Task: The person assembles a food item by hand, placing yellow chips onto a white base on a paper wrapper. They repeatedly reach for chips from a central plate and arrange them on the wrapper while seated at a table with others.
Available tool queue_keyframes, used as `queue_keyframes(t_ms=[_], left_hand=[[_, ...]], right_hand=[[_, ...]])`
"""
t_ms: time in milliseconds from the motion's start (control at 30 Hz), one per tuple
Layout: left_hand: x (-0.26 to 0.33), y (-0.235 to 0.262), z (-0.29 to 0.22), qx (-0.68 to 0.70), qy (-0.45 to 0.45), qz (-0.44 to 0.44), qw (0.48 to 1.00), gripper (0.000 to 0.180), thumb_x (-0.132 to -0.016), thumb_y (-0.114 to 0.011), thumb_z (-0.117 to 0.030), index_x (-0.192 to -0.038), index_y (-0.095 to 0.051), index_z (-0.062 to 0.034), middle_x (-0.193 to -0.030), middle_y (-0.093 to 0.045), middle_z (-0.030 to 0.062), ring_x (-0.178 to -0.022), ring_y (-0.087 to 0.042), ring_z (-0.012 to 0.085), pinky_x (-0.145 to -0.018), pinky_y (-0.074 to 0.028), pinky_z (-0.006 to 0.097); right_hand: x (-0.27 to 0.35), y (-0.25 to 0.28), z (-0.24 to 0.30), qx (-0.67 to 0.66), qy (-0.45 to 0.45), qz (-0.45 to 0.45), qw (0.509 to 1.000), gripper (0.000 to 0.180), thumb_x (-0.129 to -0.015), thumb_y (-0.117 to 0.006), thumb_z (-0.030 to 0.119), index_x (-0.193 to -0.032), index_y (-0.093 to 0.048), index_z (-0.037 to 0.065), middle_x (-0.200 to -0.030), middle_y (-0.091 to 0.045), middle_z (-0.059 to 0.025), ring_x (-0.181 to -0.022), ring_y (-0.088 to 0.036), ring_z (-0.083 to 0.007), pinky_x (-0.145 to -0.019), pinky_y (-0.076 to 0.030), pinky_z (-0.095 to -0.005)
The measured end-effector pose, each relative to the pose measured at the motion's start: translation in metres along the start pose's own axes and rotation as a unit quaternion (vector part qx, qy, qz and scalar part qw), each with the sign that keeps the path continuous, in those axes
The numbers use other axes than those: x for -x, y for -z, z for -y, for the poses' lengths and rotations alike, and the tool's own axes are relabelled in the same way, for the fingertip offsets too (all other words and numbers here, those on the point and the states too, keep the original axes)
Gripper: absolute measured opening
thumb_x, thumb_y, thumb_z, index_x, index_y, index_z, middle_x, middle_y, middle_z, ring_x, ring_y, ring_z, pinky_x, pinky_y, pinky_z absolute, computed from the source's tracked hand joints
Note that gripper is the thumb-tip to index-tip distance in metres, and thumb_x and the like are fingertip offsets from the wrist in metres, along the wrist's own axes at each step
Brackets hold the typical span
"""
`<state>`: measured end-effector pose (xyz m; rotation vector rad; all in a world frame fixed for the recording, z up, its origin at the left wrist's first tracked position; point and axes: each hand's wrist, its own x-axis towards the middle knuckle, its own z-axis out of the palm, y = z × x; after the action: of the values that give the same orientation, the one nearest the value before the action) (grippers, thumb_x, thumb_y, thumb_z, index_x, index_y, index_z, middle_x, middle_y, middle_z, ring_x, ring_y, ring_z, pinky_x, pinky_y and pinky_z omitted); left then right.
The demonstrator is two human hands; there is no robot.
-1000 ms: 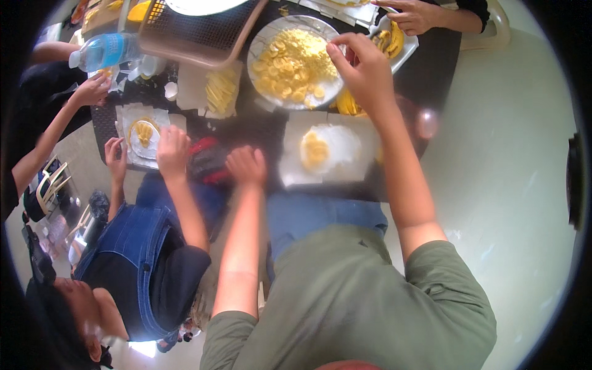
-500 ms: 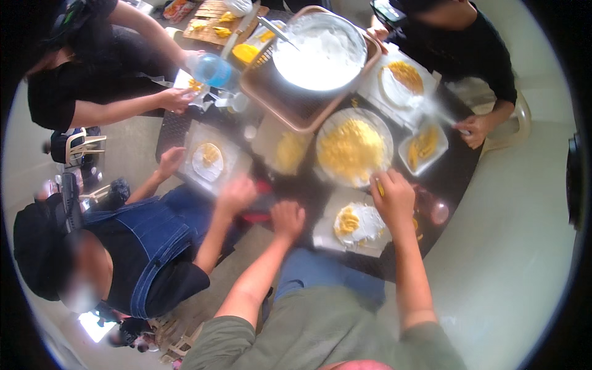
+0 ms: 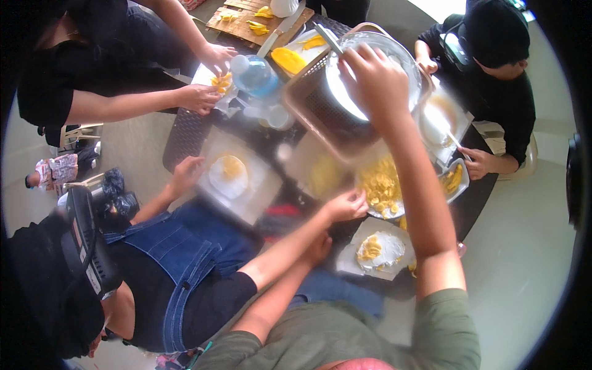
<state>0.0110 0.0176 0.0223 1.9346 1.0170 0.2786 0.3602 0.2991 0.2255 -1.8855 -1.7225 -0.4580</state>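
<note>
My right hand [image 3: 377, 83] is raised over a large bowl of white cream [image 3: 348, 92], fingers closed around the metal handle [image 3: 328, 39] of a utensil whose far end is hidden. Near the table's front edge rests my left hand [image 3: 319, 248], partly covered by a co-worker's forearm, so its fingers do not show well. A round, white-frosted cake [image 3: 390, 254] sits on a board in front of me, with yellow fruit slices on its left part. Beyond it stands a plate heaped with yellow pieces [image 3: 381, 185], partly behind my right forearm.
A co-worker's hand [image 3: 347, 206] reaches across my left arm to the plate. The bowl rests on a brown basket [image 3: 311, 102]. Left are another topped cake [image 3: 228, 174] and a blue-tinted jug [image 3: 259, 79]. People work at the far left and right, one holding a spatula [image 3: 455, 140].
My right hand has gone from beside the cake up to the bowl and taken the utensil's handle. The co-worker's arm has come across my left arm to the plate. The view has shifted.
</note>
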Motion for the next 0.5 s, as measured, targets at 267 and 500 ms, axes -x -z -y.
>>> queue_keyframes(t_ms=[267,500], left_hand=[[0.014,-0.011,0.014,0.062,0.045,0.016,0.997,0.025,-0.103,-0.068,-0.026,-0.107,-0.066,-0.0014,-0.097,-0.069,0.0202,-0.096,-0.067,0.0402,-0.09,-0.052,0.05],[-0.01,-0.032,0.02,-0.037,-0.068,0.003,0.997,0.021,-0.103,-0.065,-0.022,-0.104,-0.065,-0.0013,-0.098,-0.067,0.017,-0.098,-0.065,0.0363,-0.095,-0.053,0.048]], right_hand=[[-0.152,-0.145,0.051,-0.012,-0.004,0.254,0.967,0.019,-0.095,-0.068,0.019,-0.107,-0.083,0.015,-0.108,-0.081,-0.0105,-0.099,-0.08,-0.0256,-0.078,-0.063,-0.0417],[-0.17,-0.294,0.025,-0.022,0.02,0.221,0.975,0.023,-0.09,-0.073,0.021,-0.107,-0.085,0.013,-0.105,-0.083,-0.0119,-0.097,-0.082,-0.0321,-0.076,-0.065,-0.0469]])
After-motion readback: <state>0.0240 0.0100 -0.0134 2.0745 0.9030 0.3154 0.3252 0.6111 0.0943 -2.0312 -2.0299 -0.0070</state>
